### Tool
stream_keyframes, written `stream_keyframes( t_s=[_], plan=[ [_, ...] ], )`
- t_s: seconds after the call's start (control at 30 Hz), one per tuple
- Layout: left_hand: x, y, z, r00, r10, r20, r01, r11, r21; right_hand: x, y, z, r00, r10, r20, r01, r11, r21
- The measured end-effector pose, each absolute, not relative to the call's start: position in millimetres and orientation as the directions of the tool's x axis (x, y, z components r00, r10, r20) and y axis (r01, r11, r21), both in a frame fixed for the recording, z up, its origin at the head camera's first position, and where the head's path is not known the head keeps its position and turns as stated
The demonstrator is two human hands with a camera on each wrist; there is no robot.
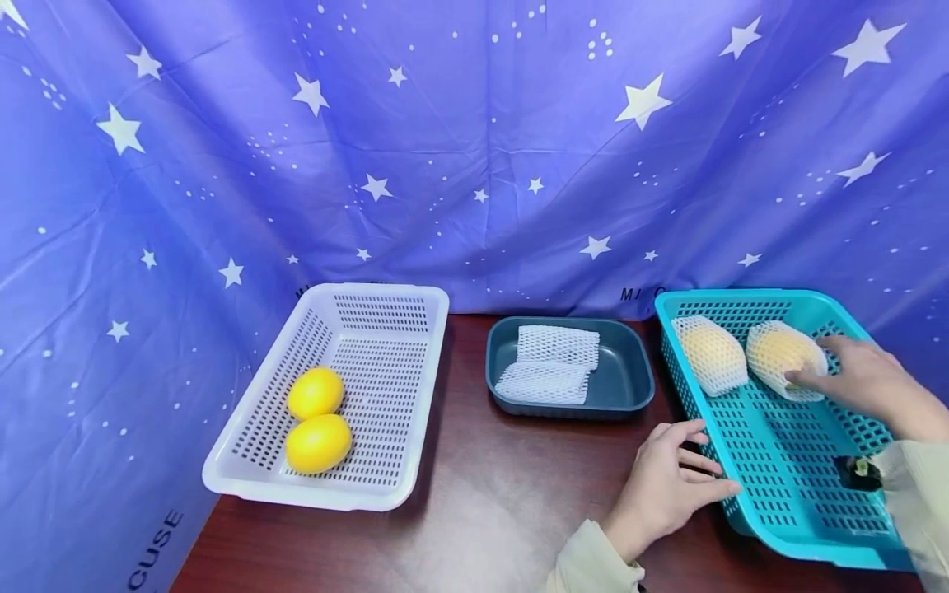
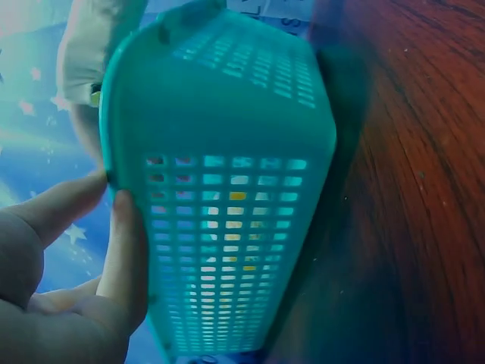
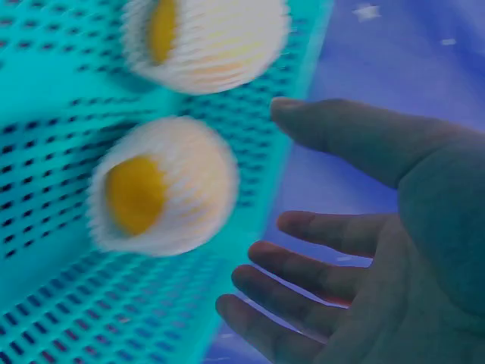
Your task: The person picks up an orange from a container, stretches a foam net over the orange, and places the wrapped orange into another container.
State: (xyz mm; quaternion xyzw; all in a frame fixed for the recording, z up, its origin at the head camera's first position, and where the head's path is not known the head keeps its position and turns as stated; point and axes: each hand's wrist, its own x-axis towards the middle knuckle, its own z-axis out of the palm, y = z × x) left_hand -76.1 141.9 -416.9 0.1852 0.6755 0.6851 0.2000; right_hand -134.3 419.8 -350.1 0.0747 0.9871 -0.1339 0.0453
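Here you are at the green basket on the right, your right hand spread beside the right wrapped fruit, thumb well apart from the fingers and nothing held; the head view lays your thumb over the netting, but the wrist view shows a gap, so contact I can't call. Your left hand pinches the basket's left rim, thumb over the edge and a finger on the outer wall; how firmly, I can't tell. This looks like the picking-up step, and the next move seems to call for curling your right fingers round that fruit and lifting it straight up, net and all, while the left steadies the rim. Just left of it sits the left wrapped fruit, both at the basket's far end, yellow under white mesh. Next door, mid-table, the dark tray carries a far foam net and a near foam net. Away left, the white basket holds two bare yellow fruits, the far one touching the near one.
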Motion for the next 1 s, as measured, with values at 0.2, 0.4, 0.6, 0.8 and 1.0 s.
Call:
stream_keyframes(
  t_s=[0.2,0.4,0.6,0.8,1.0],
  plan=[
    [-70,133,-409,-0.848,0.526,0.065,0.118,0.068,0.991,-121,384,-339,-0.993,0.121,0.012,0.11,0.937,-0.332],
    [-68,123,-401,-0.842,0.53,0.103,0.154,0.053,0.987,-108,360,-339,-0.993,0.107,0.042,0.082,0.916,-0.393],
    [-70,110,-401,-0.838,0.521,0.166,0.25,0.096,0.963,-95,342,-345,-0.992,0.09,0.083,0.051,0.92,-0.388],
    [-77,96,-404,-0.846,0.492,0.204,0.285,0.094,0.954,-85,323,-350,-0.992,0.031,0.121,-0.019,0.92,-0.391],
    [-86,79,-404,-0.853,0.453,0.261,0.322,0.062,0.945,-79,303,-354,-0.981,-0.007,0.192,-0.093,0.89,-0.447]
  ],
)
